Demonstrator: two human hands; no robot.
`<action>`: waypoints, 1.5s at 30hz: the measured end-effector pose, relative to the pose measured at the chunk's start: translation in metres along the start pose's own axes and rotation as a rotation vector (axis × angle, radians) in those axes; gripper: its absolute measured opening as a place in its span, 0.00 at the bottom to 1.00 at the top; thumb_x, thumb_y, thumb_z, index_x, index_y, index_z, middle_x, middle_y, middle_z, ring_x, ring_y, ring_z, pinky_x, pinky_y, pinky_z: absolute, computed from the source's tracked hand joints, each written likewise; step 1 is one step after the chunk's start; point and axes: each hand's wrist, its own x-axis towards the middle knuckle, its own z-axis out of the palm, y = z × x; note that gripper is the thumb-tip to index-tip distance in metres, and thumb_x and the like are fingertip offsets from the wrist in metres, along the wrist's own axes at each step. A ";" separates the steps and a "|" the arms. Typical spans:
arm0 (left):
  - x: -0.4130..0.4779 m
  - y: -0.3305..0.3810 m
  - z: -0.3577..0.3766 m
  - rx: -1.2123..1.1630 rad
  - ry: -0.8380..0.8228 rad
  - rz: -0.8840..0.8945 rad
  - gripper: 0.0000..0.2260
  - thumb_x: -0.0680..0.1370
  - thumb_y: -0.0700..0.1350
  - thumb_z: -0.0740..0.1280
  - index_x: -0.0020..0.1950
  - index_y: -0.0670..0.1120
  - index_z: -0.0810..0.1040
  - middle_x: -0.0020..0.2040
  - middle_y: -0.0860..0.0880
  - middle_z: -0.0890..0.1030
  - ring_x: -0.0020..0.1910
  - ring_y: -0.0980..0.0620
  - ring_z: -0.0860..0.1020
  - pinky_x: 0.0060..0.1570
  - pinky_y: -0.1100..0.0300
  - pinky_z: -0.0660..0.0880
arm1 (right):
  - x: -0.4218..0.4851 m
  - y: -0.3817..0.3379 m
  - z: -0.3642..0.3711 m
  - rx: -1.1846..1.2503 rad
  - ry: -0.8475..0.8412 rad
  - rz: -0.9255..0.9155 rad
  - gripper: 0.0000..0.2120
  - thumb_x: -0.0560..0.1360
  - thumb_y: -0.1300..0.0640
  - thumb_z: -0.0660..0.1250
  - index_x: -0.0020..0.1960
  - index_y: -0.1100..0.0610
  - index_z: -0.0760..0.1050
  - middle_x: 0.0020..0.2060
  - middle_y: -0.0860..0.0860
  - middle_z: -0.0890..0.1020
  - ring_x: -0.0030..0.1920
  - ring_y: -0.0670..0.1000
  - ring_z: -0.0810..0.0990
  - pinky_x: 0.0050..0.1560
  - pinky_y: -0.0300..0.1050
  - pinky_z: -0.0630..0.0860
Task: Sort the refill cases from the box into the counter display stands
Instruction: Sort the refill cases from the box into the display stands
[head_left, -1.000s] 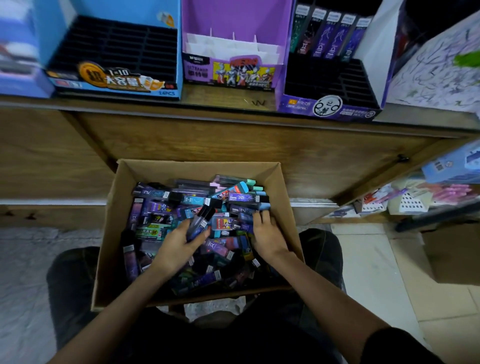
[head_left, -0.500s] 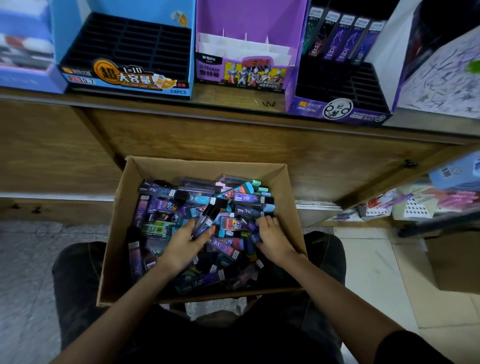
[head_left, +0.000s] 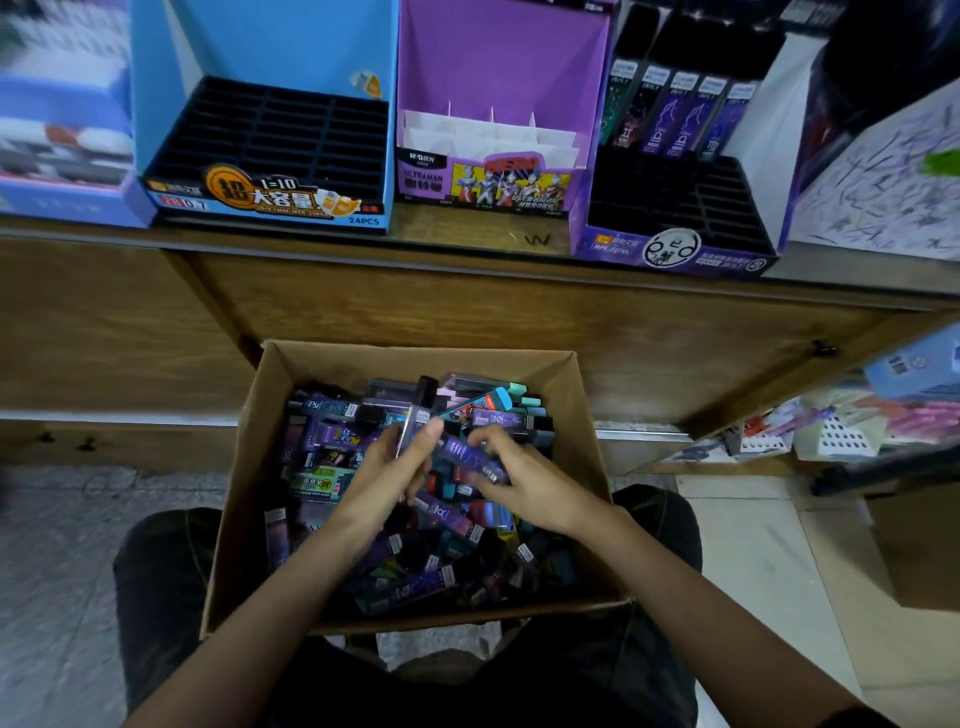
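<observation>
Over the box of refill cases below the desk, your hands are close together, your right hand pinching a purple case, your left hand gripping a second case.

Left hand grips a refill case; right hand pinches a purple refill case

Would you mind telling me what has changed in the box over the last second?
The right hand picked a purple case out of the pile and brought it left to the left hand, which still grips its own case. The box and display stands stayed put.
</observation>
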 end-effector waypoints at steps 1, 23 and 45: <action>0.002 0.004 -0.001 -0.030 0.006 -0.014 0.21 0.69 0.64 0.66 0.43 0.46 0.72 0.30 0.52 0.73 0.25 0.56 0.68 0.28 0.65 0.68 | -0.002 -0.006 -0.002 0.027 0.003 -0.032 0.14 0.77 0.56 0.66 0.59 0.52 0.66 0.45 0.49 0.79 0.40 0.44 0.77 0.43 0.43 0.74; -0.003 0.075 0.003 -0.041 0.050 0.283 0.16 0.70 0.58 0.66 0.30 0.48 0.76 0.30 0.34 0.71 0.25 0.50 0.67 0.31 0.62 0.70 | -0.025 -0.059 -0.095 0.689 0.248 0.176 0.08 0.82 0.57 0.51 0.54 0.53 0.68 0.39 0.50 0.77 0.33 0.44 0.71 0.38 0.38 0.68; 0.042 0.189 0.039 -0.054 0.049 0.522 0.12 0.70 0.60 0.67 0.33 0.53 0.78 0.30 0.47 0.77 0.24 0.55 0.68 0.31 0.58 0.66 | -0.078 -0.091 -0.306 -0.276 0.847 0.093 0.05 0.74 0.58 0.70 0.48 0.55 0.74 0.38 0.46 0.79 0.34 0.38 0.76 0.29 0.28 0.67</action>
